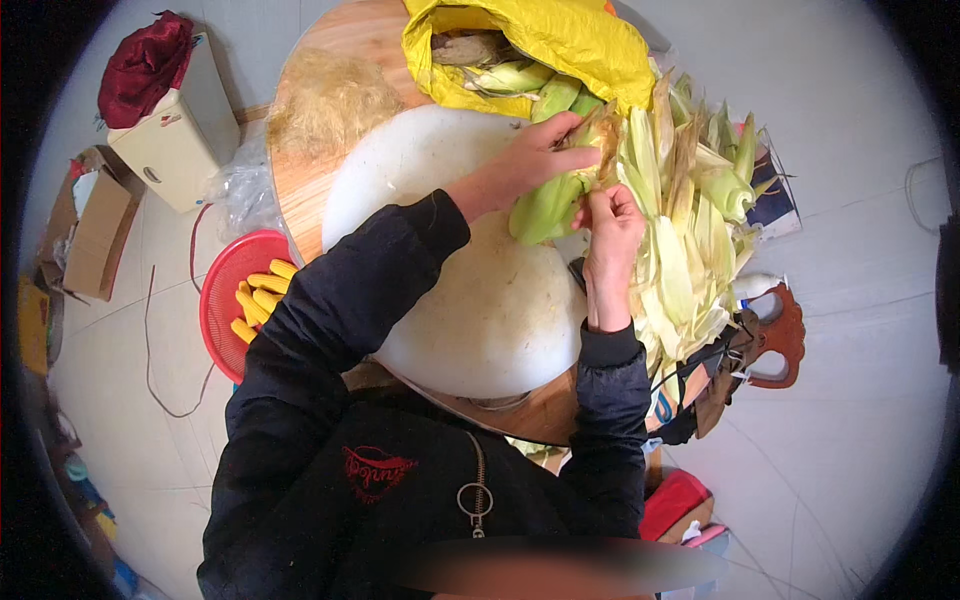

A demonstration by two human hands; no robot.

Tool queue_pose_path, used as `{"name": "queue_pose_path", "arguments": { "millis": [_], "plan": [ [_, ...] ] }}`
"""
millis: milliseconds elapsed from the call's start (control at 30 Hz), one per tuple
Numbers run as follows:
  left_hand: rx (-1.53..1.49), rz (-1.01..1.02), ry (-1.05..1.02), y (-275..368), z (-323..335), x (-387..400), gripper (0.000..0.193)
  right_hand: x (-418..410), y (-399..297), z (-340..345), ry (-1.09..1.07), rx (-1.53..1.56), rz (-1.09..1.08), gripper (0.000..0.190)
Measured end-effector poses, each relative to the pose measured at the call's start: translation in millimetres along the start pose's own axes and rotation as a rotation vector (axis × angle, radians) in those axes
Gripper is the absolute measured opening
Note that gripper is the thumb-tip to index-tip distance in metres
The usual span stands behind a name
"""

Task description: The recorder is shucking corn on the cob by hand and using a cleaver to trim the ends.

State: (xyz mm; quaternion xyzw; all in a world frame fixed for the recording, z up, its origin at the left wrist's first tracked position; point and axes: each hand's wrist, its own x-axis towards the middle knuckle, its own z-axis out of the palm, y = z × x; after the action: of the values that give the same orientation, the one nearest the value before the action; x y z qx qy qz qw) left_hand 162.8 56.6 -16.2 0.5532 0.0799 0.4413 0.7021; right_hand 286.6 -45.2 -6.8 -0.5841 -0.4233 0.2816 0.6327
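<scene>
An ear of corn in its green husk (546,210) lies over the right part of a round white board (480,322). My left hand (540,154) holds it near its brown, silky end, fingers around the husk. At the same end, my right hand (611,225) pinches a part of the husk or silk; the exact piece is hidden by the fingers. Just right of my hands, loose pale-green husks (682,255) form a big pile. Beyond the ear, a yellow woven bag (577,45) gapes towards me with unhusked corn (517,77) inside.
The board rests on a round wooden table (300,187), with a heap of corn silk (330,97) at its far left. Lower left stands a red plastic basket (225,300) of husked yellow cobs (259,296). A cream cabinet (180,142) and an open cardboard box (97,240) stand further left.
</scene>
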Motion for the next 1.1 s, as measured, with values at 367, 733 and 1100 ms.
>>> {"name": "queue_pose_path", "arguments": {
  "millis": [367, 733, 1100],
  "plan": [
    [-0.169, -0.058, 0.045, 9, 5, -1, 0.032, -6, -17, 29, 0.006, 0.381, -0.278, 0.009],
    [0.236, 0.226, 0.371, -8, -40, 7, 0.016, -70, -23, -8, -0.463, -0.373, -0.123, 0.010],
    [-0.449, 0.189, 0.391, -4, -99, 25, 0.019, -97, -12, -45, -0.401, -0.736, -0.245, 0.010]
  ]
}}
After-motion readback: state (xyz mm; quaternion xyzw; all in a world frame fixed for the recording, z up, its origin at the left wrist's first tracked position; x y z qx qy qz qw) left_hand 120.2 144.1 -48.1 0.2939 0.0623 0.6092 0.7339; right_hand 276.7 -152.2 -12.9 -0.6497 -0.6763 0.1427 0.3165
